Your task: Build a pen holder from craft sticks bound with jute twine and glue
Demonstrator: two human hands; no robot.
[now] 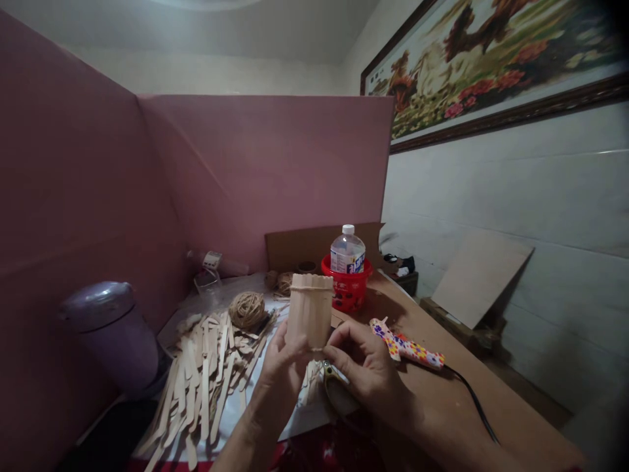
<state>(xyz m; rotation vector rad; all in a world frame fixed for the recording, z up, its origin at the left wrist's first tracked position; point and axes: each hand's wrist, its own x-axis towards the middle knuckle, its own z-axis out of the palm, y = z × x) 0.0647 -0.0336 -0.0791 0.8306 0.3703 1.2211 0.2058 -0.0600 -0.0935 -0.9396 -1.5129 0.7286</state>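
A cup-shaped holder (pixel 310 308) made of pale wooden sticks stands upright in the grip of my left hand (pixel 287 360), whose fingers wrap round its lower left side. A thin band runs round it below the rim, and a thin line shows along its bottom edge. My right hand (pixel 371 367) is closed in a pinch at the holder's lower right edge. What lies between those fingertips is too small to make out. Under my right hand is a pair of scissors (pixel 334 377), partly hidden.
Loose wooden sticks (pixel 204 373) lie at left beside a twine ball (pixel 247 310). Behind the holder, a red basket (pixel 351 292) holds a plastic bottle (pixel 348 246). A flowered glue gun (pixel 407 344) with a black cord lies right. A lilac bin (pixel 115 334) stands far left.
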